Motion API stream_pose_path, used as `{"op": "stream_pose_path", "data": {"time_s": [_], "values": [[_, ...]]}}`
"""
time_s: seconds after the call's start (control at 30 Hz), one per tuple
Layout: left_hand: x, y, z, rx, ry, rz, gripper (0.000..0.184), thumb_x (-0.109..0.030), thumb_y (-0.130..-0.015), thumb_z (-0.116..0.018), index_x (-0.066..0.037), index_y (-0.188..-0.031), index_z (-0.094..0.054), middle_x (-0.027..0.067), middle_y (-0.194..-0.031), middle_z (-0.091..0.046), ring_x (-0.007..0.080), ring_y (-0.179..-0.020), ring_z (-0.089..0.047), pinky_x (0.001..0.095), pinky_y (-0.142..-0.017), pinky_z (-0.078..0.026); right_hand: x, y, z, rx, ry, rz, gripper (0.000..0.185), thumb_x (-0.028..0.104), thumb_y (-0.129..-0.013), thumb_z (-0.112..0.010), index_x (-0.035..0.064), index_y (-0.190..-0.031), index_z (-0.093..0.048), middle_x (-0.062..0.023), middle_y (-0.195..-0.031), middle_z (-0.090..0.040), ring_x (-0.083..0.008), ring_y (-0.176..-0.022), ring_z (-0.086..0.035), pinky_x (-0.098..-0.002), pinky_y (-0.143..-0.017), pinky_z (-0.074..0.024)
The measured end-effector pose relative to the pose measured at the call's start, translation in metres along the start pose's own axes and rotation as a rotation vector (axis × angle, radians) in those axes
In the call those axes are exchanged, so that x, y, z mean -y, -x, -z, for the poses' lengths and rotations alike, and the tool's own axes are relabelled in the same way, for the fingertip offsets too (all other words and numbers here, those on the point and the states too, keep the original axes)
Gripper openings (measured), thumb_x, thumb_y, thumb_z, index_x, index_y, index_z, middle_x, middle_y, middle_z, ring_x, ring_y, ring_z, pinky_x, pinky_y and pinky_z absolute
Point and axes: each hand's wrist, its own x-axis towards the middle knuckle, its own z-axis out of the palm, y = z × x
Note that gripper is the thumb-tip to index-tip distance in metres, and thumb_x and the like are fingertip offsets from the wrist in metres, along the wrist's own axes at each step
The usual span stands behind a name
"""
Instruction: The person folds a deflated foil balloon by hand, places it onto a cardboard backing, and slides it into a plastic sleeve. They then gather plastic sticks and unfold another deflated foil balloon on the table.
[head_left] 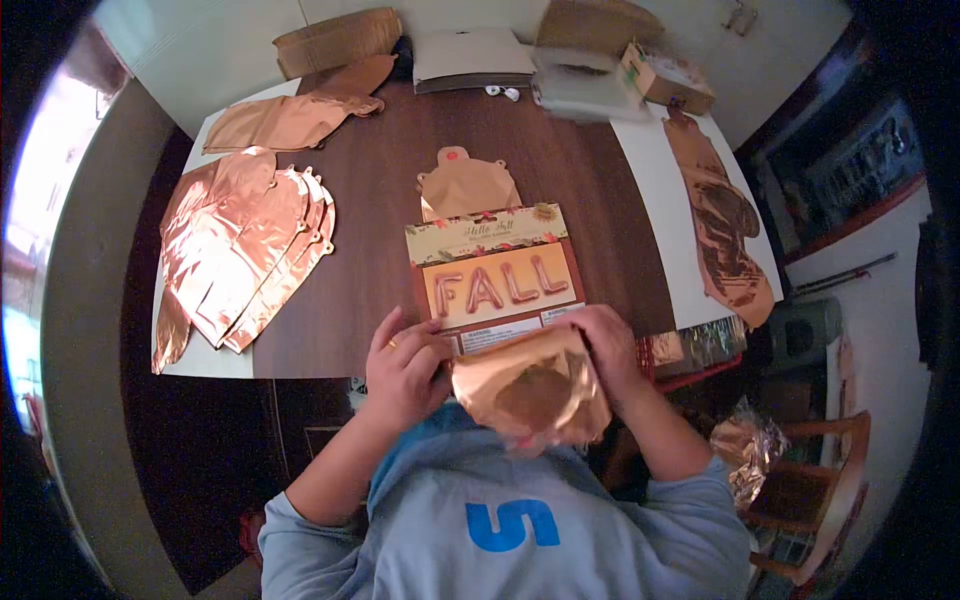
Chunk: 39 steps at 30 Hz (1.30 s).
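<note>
A "FALL" balloon package card point(500, 285) with a leafy "Hello Fall" header lies at the table's front edge. Over its lower end sits a folded copper foil balloon point(530, 385), its near edge blurred and hanging toward my shirt. My right hand point(607, 348) is closed around the foil's right side, fingers bent over its top. At the left, my left hand point(408, 362) has curled fingers at the edge of the card and foil; its fingertips are partly hidden. Just beyond the card, another flat copper foil balloon point(468, 190) with small tabs sticks out.
Flat copper foil balloons point(240, 245) are piled at the table's left, with more foil point(300, 115) behind. A long foil piece point(715, 215) lies along the right. Cardboard point(338, 42), a white device point(472, 57) and a small box point(668, 77) stand at the back. A wooden chair point(815, 490) is lower right.
</note>
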Motion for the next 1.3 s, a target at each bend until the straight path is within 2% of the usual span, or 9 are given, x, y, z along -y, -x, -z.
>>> {"op": "stream_pose_path", "data": {"time_s": [0.13, 0.33, 0.43, 0.53, 0.67, 0.77, 0.93, 1.03, 1.3], "values": [[-0.013, -0.004, 0.001, -0.004, 0.114, 0.343, 0.041, -0.013, -0.071, -0.078, -0.008, -0.108, -0.06, 0.0026, -0.088, -0.068, 0.0228, -0.092, -0.068, 0.044, -0.095, -0.045, 0.004, -0.011, -0.01, -0.03, -0.093, -0.289, 0.058, 0.016, -0.077, -0.074, 0.0061, -0.13, -0.051, -0.0119, -0.109, -0.064, -0.032, -0.102, -0.06, -0.0422, -0.085, -0.0487], [-0.022, -0.005, -0.005, -0.103, 0.236, 0.582, 0.072, -0.008, -0.073, -0.08, -0.006, -0.136, -0.046, 0.0119, -0.106, -0.066, 0.0311, -0.1, -0.063, 0.0407, -0.089, -0.05, 0.015, -0.025, -0.001, -0.006, 0.055, -0.119, 0.063, 0.01, -0.08, -0.071, 0.0093, -0.138, -0.046, -0.014, -0.116, -0.059, -0.0318, -0.094, -0.056, -0.0434, -0.085, -0.0488], [-0.017, -0.011, -0.004, -0.195, -0.083, 0.279, 0.075, -0.011, -0.07, -0.081, -0.006, -0.137, -0.047, 0.0144, -0.127, -0.058, 0.0334, -0.116, -0.055, 0.0456, -0.094, -0.047, 0.012, -0.022, -0.003, 0.034, 0.177, 0.011, 0.05, 0.008, -0.079, -0.069, 0.008, -0.127, -0.057, -0.0135, -0.12, -0.057, -0.0318, -0.095, -0.056, -0.0411, -0.082, -0.0494], [-0.036, -0.028, 0.009, 0.065, -0.084, -0.086, 0.074, -0.022, -0.073, -0.079, -0.007, -0.138, -0.048, 0.0133, -0.143, -0.047, 0.034, -0.131, -0.044, 0.0511, -0.106, -0.038, 0.013, -0.021, -0.006, 0.073, 0.236, 0.057, 0.037, 0.008, -0.078, -0.068, 0.0078, -0.115, -0.065, -0.012, -0.118, -0.057, -0.0317, -0.093, -0.055, -0.0389, -0.079, -0.0501], [-0.043, -0.043, -0.008, 0.473, -0.172, -0.073, 0.071, -0.037, -0.08, -0.067, -0.009, -0.142, -0.046, 0.0111, -0.149, -0.043, 0.0322, -0.14, -0.037, 0.051, -0.116, -0.025, 0.011, -0.029, -0.002, 0.127, 0.18, 0.06, 0.031, 0.009, -0.078, -0.069, 0.0093, -0.109, -0.067, -0.0101, -0.111, -0.057, -0.0311, -0.088, -0.054, -0.0395, -0.076, -0.0502], [-0.032, -0.034, -0.014, 0.466, -0.26, -0.082, 0.074, -0.036, -0.079, -0.068, -0.009, -0.144, -0.043, 0.0108, -0.148, -0.044, 0.0313, -0.139, -0.037, 0.0506, -0.115, -0.025, 0.006, -0.048, 0.011, 0.162, 0.206, -0.059, 0.027, 0.011, -0.078, -0.069, 0.0088, -0.106, -0.068, -0.0088, -0.105, -0.056, -0.0303, -0.087, -0.053, -0.0417, -0.077, -0.0489], [-0.032, -0.031, -0.014, 0.446, -0.246, -0.081, 0.072, -0.034, -0.078, -0.067, -0.009, -0.142, -0.045, 0.0123, -0.147, -0.045, 0.0324, -0.14, -0.037, 0.0525, -0.115, -0.024, 0.022, -0.066, 0.01, 0.128, 0.163, 0.174, 0.059, 0.023, -0.083, -0.069, -0.0027, -0.133, -0.05, -0.0218, -0.137, -0.048, -0.0399, -0.131, -0.043, -0.0491, -0.108, -0.0356], [-0.028, -0.027, -0.019, 0.428, -0.203, -0.086, 0.072, -0.033, -0.076, -0.066, -0.007, -0.14, -0.046, 0.0148, -0.145, -0.046, 0.0341, -0.141, -0.035, 0.0545, -0.115, -0.023, 0.039, -0.058, -0.015, 0.399, -0.093, 0.166, 0.075, 0.038, -0.087, -0.067, -0.0033, -0.143, -0.038, -0.0259, -0.146, -0.038, -0.0418, -0.139, -0.033, -0.0505, -0.116, -0.0246], [-0.017, -0.05, 0.015, 0.618, 0.214, -0.016, 0.08, -0.018, -0.068, -0.068, 0.001, -0.141, -0.043, 0.0213, -0.152, -0.033, 0.0395, -0.146, -0.023, 0.054, -0.119, -0.017, 0.036, -0.044, -0.033, 0.471, 0.044, 0.187, 0.095, 0.055, -0.085, -0.063, 0.004, -0.153, -0.021, -0.0267, -0.158, -0.015, -0.0446, -0.147, -0.011, -0.0607, -0.117, -0.0072]]}}
